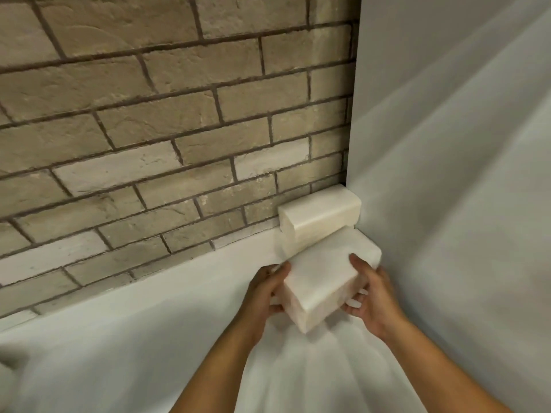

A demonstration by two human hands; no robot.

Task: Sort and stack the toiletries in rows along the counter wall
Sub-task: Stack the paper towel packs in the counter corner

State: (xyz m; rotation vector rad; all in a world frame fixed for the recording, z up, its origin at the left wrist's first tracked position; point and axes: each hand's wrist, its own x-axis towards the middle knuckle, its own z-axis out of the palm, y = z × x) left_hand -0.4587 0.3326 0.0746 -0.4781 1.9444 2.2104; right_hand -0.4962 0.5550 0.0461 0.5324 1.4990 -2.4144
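A white pack of folded paper towels (328, 272) is held between both hands just above the white counter (155, 338), tilted with its far end toward the corner. My left hand (267, 290) grips its left side and my right hand (372, 296) grips its right side. Behind it, a second white pack (320, 217) sits in the corner against the brick wall (149, 138), apparently on top of another pack (290, 245) that is mostly hidden by the held one.
A plain grey side wall (447, 174) closes the counter on the right. The brick wall runs along the back of the counter to the left. The counter's surface stretches left and toward me.
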